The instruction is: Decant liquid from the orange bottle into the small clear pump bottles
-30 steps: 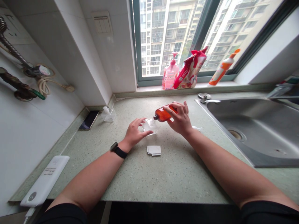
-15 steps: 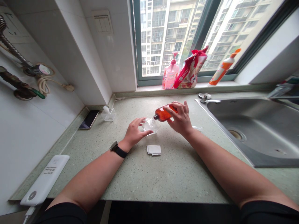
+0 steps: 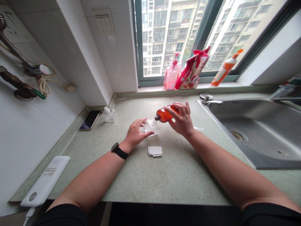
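Note:
My right hand [image 3: 181, 119] grips an orange-red bottle [image 3: 166, 114] and holds it tilted, its dark uncapped neck pointing down to the left. That neck is over a clear plastic container [image 3: 151, 126] on the counter. My left hand [image 3: 136, 131] is closed around the container's left side, thumb at the front and fingers behind. Something clear shows at the bottle's mouth, but I cannot tell how much liquid is flowing. A folded white tissue [image 3: 155, 151] lies just in front of the container. Behind my right wrist, a clear object [image 3: 198, 129] is partly hidden.
A small clear pump bottle [image 3: 110, 115] and a phone [image 3: 89, 120] sit at the back left. The white power bank [image 3: 47, 180] lies at the left edge. To the right is a steel sink [image 3: 261, 125]. A pink pump bottle [image 3: 172, 77] stands on the windowsill.

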### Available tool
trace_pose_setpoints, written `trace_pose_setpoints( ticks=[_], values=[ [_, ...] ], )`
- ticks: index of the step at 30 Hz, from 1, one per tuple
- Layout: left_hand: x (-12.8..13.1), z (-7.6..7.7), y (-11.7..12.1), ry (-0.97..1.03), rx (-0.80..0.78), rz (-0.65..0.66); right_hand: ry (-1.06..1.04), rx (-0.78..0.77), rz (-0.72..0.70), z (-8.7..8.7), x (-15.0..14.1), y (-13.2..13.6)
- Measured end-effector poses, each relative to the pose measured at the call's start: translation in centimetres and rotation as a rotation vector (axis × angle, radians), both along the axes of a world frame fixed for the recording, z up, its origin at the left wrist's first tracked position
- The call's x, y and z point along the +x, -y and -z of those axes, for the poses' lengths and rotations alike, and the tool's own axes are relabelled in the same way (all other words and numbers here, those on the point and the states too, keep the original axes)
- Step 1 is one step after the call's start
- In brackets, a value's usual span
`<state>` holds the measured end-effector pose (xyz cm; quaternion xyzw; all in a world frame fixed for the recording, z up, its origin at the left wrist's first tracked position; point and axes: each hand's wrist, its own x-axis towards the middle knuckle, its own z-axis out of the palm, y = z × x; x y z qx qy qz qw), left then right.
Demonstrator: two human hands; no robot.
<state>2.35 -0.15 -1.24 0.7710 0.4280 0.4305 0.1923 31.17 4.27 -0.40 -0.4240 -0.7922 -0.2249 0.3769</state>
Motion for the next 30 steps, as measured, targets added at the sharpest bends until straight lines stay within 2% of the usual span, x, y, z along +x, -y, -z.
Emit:
trace_pose_setpoints(
  ticks=[30],
  values=[
    [0.07,-0.06,0.02,-0.002,-0.009,0.002,-0.017,0.0,-0.02,-0.21,-0.15,0.2]
  ],
)
